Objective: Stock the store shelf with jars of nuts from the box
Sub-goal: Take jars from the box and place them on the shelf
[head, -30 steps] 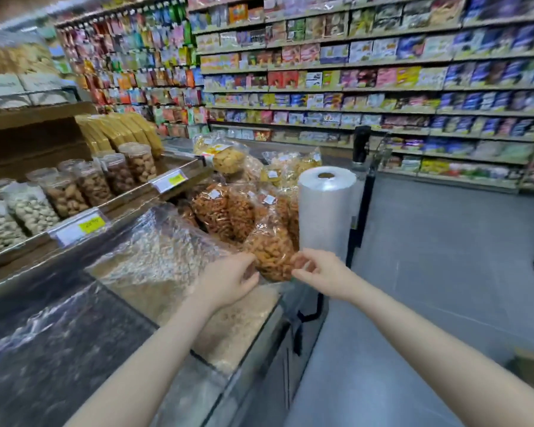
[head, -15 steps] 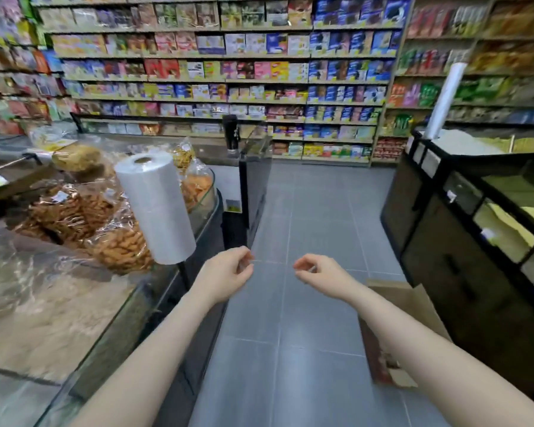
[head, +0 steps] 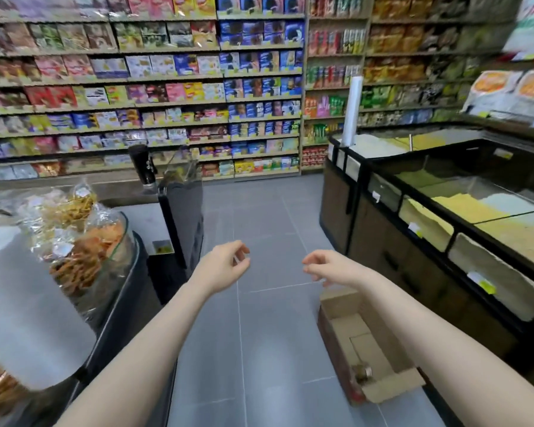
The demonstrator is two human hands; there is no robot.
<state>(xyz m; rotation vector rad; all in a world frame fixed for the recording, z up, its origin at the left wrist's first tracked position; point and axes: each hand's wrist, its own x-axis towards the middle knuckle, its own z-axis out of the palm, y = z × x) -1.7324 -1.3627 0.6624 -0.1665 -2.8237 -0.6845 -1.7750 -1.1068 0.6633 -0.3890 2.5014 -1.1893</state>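
We see our left hand point(head: 225, 264) and right hand point(head: 327, 268) held apart above the grey floor point(head: 259, 349), fingers loosely curled and holding nothing, while the cardboard box point(head: 367, 343) lies open on the floor at near right with one jar point(head: 362, 371) in its near end.

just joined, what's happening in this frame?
A person stands in a store aisle with both hands empty: the left hand and right hand hang loosely curled in mid-air over the grey floor. An open cardboard box sits on the floor under the right forearm; only one small jar-like item shows inside it, too blurred to be sure. Bagged snacks sit on the counter to the left. Nothing is being carried.
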